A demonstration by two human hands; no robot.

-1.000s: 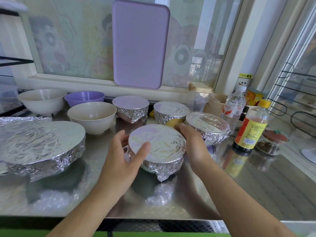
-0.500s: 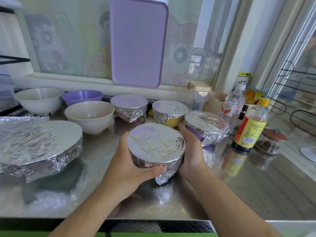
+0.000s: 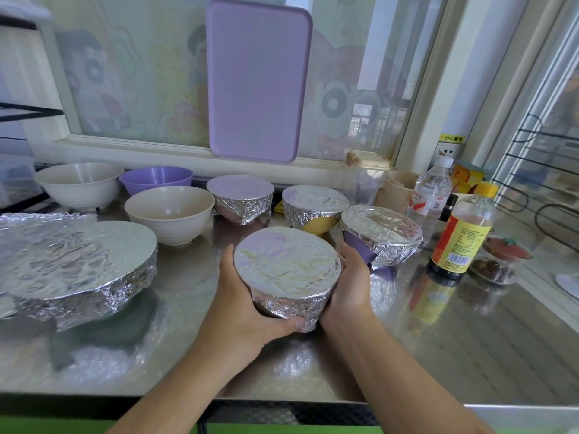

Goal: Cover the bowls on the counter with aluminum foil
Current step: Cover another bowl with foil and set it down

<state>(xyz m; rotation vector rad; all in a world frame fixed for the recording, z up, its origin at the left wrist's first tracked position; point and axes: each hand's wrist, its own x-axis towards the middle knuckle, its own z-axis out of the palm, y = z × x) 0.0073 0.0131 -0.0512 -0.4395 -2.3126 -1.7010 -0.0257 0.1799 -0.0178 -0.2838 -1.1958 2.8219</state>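
On the steel counter point(image 3: 470, 333), foil-covered bowls point(image 3: 286, 270).

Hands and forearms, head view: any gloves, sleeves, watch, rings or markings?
None show. Left hand and right hand are bare, no gloves or rings visible. Both forearms are uncovered to the frame's bottom edge: no sleeve, watch, band or marking.

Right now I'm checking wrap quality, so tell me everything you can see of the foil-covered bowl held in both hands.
The foil-covered bowl is round, its top sealed by a flat, lightly wrinkled sheet of shiny aluminum foil that reflects lilac and yellow. The foil folds over the rim and crumples down the sides almost to the base, hiding the bowl's colour. It sits upright at the front middle of the steel counter; whether it is lifted is unclear. The left hand grips its left side, thumb under the front; the right hand cups its right side.
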